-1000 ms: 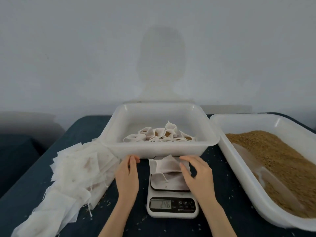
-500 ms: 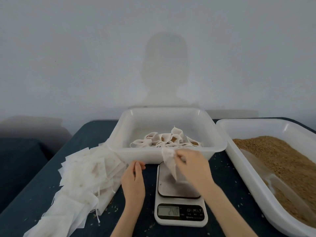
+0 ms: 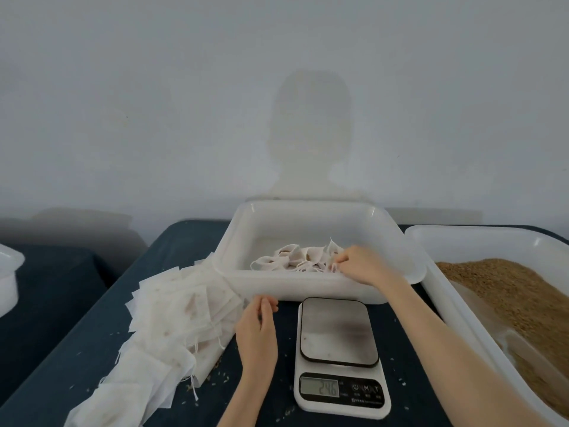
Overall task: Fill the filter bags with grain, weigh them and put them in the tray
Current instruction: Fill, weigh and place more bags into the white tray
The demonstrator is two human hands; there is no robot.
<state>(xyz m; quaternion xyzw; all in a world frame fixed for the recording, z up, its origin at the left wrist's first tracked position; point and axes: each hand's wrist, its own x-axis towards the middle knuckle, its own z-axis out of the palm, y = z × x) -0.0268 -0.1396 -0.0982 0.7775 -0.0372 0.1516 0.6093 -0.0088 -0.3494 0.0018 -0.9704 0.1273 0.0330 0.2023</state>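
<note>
Head view: filled filter bag (image 3: 331, 257) sits at the near right of the tray (image 3: 308, 211), among the filled bags (image 3: 292, 258) already heaped there. Right hand (image 3: 361, 265) reaches over the tray's near wall, fingers curled on the bag's edge; grip reads as a pinch on the cloth, though the exact contact is small and partly hidden. Left hand (image 3: 257, 329) lies on the worktop (image 3: 184, 241) in front of the tray's near left corner, fingers loosely curled, holding nothing.

Scale (image 3: 338, 349) stands directly in front of the tray, platform bare; its display shows digits I cannot read with confidence. Stack of empty bags (image 3: 172, 312) spreads from the tray's left wall toward the near edge of the worktop. Grain bin (image 3: 492, 241) stands just right of the tray, grain piled inside. Loose kernels lie scattered around the scale.

Judged step: placing a weighed bag; release not yet made.

Risks: a drawstring could catch on the fingers at release and drag the bag back over the wall; a loosely closed mouth could spill grain into the tray; the forearm crossing above the scale could brush the platform and upset the next weighing.
</note>
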